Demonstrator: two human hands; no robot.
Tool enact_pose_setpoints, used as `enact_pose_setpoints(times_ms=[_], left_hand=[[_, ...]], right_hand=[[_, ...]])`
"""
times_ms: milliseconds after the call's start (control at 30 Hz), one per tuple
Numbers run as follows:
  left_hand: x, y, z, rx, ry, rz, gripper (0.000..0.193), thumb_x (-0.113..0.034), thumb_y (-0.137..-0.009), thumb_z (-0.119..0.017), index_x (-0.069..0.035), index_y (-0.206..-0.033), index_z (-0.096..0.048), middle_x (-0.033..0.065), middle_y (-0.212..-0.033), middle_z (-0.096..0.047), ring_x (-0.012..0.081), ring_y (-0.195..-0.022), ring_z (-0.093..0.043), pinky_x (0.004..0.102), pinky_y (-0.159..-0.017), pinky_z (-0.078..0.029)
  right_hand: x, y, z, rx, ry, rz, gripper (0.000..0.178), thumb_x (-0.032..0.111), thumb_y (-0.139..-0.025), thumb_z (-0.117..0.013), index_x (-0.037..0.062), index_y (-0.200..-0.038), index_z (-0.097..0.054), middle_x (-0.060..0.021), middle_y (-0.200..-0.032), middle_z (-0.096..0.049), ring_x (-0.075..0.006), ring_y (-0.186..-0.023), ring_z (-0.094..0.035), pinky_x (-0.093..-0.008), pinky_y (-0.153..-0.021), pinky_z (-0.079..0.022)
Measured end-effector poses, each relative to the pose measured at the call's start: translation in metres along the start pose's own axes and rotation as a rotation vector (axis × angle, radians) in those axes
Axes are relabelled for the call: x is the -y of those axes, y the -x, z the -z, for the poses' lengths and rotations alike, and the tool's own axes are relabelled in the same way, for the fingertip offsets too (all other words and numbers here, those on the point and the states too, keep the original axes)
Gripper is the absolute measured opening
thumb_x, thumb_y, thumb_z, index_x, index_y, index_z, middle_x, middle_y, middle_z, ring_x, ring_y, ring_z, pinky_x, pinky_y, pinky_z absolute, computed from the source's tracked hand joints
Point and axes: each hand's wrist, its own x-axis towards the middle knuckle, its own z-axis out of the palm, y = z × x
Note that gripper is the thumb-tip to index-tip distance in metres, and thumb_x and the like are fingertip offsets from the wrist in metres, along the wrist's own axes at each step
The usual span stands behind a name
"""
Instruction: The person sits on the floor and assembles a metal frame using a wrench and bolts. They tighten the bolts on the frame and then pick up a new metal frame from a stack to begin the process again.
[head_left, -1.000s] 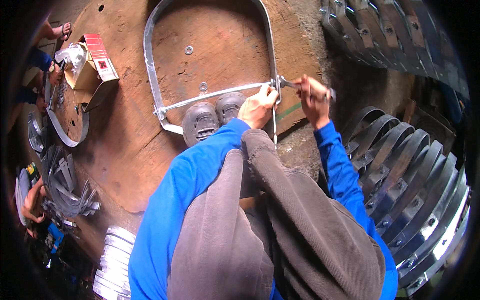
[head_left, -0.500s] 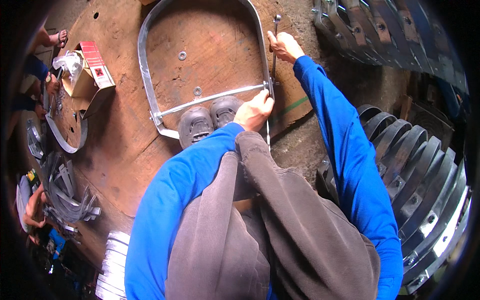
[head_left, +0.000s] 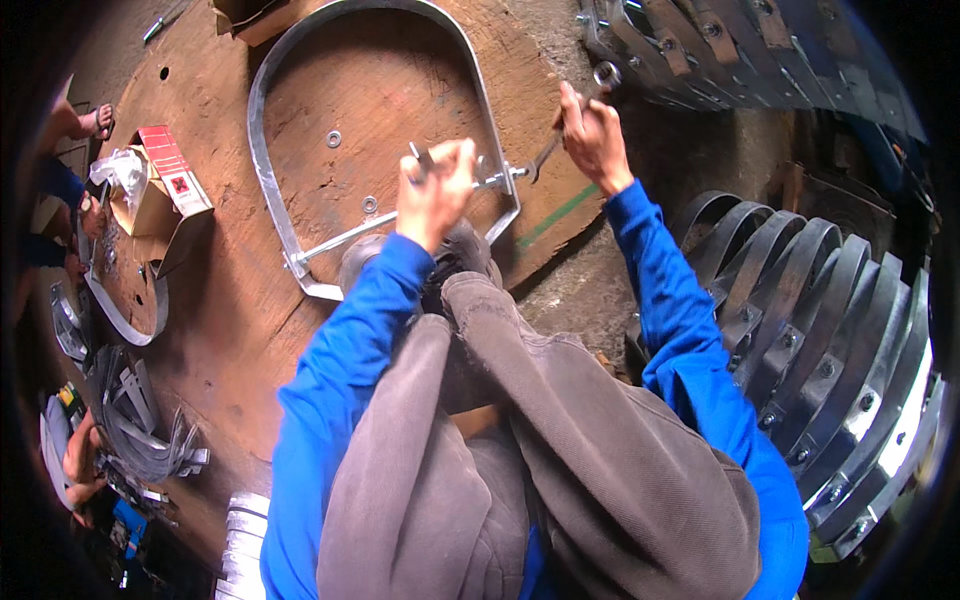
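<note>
A bent flat-steel hoop lies on the wooden board, with a straight metal rod across its lower part. My right hand is closed round a combination spanner, right of the hoop. Its ring end points up and away; its open jaw is at the rod's right end, and whether they touch I cannot tell. Above the rod, my left hand is closed on a grey metal tool, blurred and mostly hidden by the fingers. My shoes rest against the hoop's lower side.
Two washers lie inside the hoop. An opened cardboard box with a plastic bag stands left, near another person's hand. Stacked steel hoops stand right, with more bolted bands above. Loose metal strips lie at lower left.
My left hand has left the rod's right end and moved left with a grey tool. My right hand has tilted the spanner, bringing its jaw to the rod end. The view has shifted.
</note>
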Motion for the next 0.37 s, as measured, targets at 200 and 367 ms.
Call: enact_pose_setpoints(times_ms=[200, 367], left_hand=[[0.022, -0.073, -0.003, 0.151, 0.458, 0.293, 0.036, -0.025, -0.099, -0.056, 0.008, -0.092, -0.067, 0.0179, -0.085, -0.072, 0.022, -0.07, -0.073, 0.0314, -0.059, -0.061], [0.048, -0.116, -0.031, 0.391, -0.453, 0.067, 0.043, -0.046, -0.093, -0.058, -0.008, -0.109, -0.071, 0.0173, -0.107, -0.072, 0.0379, -0.107, -0.067, 0.0571, -0.096, -0.05]], right_hand=[[0.055, 0.066, 0.032, -0.015, -0.306, -0.523, 0.043, 0.029, -0.106, -0.044, -0.0004, -0.084, -0.066, -0.0054, -0.056, -0.058, -0.0161, -0.049, -0.058, -0.0298, -0.05, -0.044], [0.061, 0.099, 0.018, -0.073, -0.41, -0.328, 0.044, 0.04, -0.102, -0.053, 0.0025, -0.086, -0.069, -0.0076, -0.069, -0.069, -0.0182, -0.061, -0.069, -0.0289, -0.061, -0.054]])
